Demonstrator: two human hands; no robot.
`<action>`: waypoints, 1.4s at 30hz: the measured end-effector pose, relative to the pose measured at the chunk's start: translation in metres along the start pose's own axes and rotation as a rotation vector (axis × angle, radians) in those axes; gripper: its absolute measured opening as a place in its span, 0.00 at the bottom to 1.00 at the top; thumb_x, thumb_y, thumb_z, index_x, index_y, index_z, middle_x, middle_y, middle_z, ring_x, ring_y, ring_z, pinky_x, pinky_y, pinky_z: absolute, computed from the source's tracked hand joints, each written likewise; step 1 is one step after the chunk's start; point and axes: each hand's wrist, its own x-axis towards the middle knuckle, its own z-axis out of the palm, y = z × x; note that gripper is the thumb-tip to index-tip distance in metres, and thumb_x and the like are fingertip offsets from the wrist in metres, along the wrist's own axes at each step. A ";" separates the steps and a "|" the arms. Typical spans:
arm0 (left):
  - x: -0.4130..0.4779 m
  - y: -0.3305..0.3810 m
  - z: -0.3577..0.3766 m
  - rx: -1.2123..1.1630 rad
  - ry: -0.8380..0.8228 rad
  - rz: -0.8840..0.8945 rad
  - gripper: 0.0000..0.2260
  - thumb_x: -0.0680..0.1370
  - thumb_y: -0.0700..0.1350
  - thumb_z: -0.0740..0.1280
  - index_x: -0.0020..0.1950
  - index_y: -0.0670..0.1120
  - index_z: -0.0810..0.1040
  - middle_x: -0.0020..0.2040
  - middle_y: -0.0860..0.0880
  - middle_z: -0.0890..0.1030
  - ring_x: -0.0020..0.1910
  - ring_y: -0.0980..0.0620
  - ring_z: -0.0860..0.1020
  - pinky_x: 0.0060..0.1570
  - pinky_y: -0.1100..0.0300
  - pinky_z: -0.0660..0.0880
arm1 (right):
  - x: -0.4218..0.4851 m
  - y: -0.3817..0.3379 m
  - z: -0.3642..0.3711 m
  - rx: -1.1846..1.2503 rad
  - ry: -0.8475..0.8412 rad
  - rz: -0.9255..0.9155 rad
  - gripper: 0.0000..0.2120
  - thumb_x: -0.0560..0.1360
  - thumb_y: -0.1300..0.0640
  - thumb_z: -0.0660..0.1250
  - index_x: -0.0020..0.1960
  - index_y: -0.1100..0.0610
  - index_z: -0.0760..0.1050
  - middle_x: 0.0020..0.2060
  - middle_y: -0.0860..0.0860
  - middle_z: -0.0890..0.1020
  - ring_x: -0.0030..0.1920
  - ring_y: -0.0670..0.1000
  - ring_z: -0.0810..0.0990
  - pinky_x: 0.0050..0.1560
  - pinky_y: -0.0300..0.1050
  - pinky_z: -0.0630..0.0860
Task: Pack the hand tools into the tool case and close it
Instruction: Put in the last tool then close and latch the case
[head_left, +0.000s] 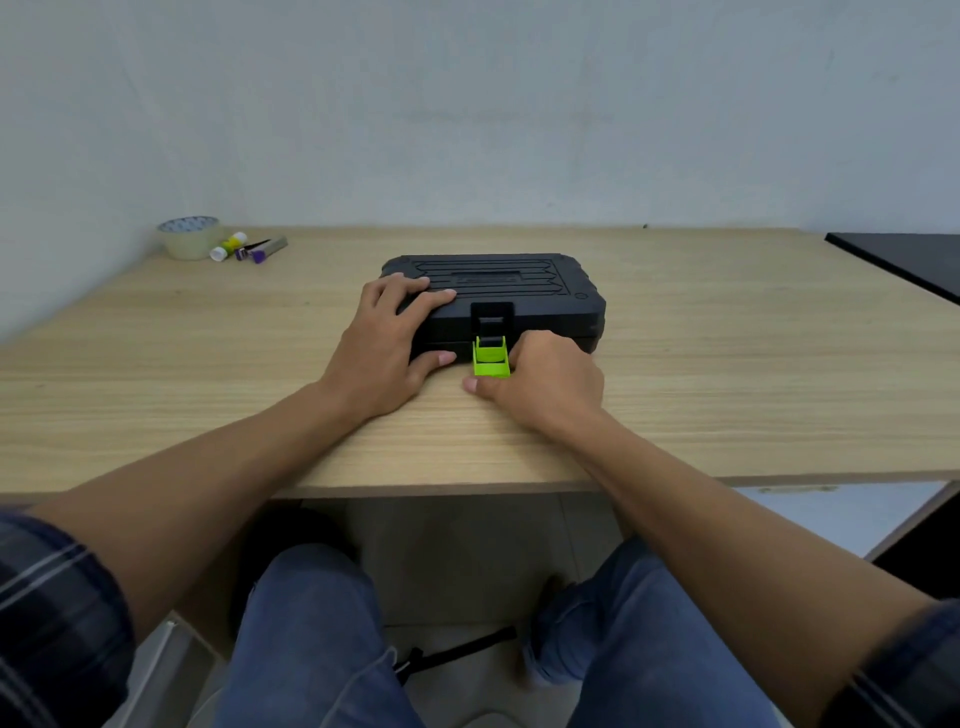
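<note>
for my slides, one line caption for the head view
Left hand steadies closed tool case; right hand works green latch.

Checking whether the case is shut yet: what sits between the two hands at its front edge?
In the head view, the green latch of the tool case hangs unfastened between left hand and right hand.

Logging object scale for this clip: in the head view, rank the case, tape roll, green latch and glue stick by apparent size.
1. case
2. tape roll
3. green latch, nearer the camera, so its place against the tape is unsure
4. glue stick
</note>
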 end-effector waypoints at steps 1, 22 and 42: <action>0.000 0.000 0.000 -0.002 -0.002 -0.003 0.29 0.72 0.56 0.71 0.71 0.51 0.70 0.67 0.46 0.71 0.68 0.42 0.65 0.67 0.51 0.67 | 0.001 0.002 -0.002 0.024 -0.011 -0.005 0.25 0.62 0.30 0.71 0.42 0.52 0.77 0.37 0.47 0.81 0.42 0.52 0.81 0.36 0.44 0.72; 0.000 0.000 -0.002 -0.018 -0.009 -0.010 0.29 0.72 0.55 0.72 0.71 0.50 0.70 0.67 0.46 0.71 0.68 0.43 0.65 0.69 0.52 0.64 | 0.044 0.026 -0.010 -0.049 0.287 -0.556 0.25 0.75 0.43 0.67 0.68 0.51 0.72 0.69 0.52 0.73 0.70 0.54 0.69 0.70 0.55 0.60; 0.001 0.005 -0.005 -0.029 -0.010 -0.028 0.29 0.71 0.54 0.73 0.69 0.49 0.71 0.66 0.46 0.72 0.68 0.44 0.65 0.68 0.52 0.65 | 0.045 0.025 -0.007 -0.078 0.334 -0.537 0.20 0.77 0.42 0.63 0.64 0.51 0.75 0.61 0.47 0.79 0.63 0.52 0.75 0.62 0.53 0.65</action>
